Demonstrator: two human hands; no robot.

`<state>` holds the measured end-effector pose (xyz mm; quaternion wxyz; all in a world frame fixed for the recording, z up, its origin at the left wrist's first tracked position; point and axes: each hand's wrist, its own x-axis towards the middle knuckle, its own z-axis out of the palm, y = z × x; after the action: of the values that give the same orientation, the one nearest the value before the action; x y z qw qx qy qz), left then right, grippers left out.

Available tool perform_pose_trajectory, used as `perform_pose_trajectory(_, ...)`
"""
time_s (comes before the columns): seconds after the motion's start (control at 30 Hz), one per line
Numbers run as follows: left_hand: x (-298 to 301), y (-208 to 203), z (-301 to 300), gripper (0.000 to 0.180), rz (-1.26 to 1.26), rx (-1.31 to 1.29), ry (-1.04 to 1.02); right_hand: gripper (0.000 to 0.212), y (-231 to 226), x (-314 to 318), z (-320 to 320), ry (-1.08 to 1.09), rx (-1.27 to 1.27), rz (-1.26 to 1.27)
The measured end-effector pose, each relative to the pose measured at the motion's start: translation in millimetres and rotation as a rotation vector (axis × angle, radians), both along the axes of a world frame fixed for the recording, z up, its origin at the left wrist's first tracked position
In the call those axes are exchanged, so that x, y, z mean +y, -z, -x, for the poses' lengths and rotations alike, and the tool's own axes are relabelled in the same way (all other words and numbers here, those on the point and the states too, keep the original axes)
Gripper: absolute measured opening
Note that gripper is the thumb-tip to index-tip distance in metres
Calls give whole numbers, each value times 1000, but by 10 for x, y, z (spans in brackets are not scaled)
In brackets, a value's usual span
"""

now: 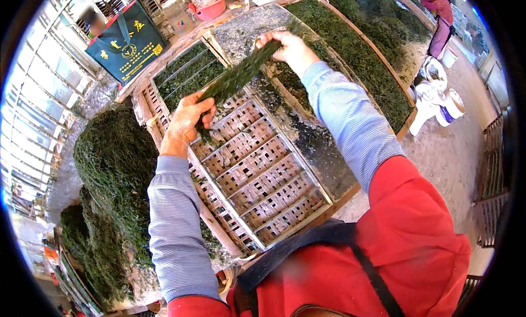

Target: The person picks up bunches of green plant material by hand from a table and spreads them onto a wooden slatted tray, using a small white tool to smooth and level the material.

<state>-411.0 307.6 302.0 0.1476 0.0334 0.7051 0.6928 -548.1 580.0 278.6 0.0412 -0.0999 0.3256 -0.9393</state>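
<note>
A long strip of wet, dark green seaweed (241, 77) is stretched on a slant between my two hands, above a table. My left hand (186, 120) is closed round its lower end, some strands hanging below the fingers. Farther off and to the right, my right hand (289, 49) grips the upper end. Under the strip lies a slatted wooden frame (226, 197) divided into narrow compartments, on a woven bamboo mat (245, 166). Seaweed (189, 76) covers its far compartments; in the near ones the weave shows through.
A large seaweed heap (115, 158) rises left of the table. More seaweed fills a wooden-edged tray (378, 76) at right. A dark green bag (129, 43) and red basin (211, 9) stand at the back. White buckets (450, 106) and another person (440, 24) are far right.
</note>
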Motion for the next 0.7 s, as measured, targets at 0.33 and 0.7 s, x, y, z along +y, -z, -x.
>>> perform_pose_trajectory(0.33,-862,712,165,10,97,-202,-290,23,391,406,749,127,-393,-524)
perform_pose_trajectory(0.7,-833,768,155,17,339,-75,-362,39,-287,-695,-220,-623,405,-1662)
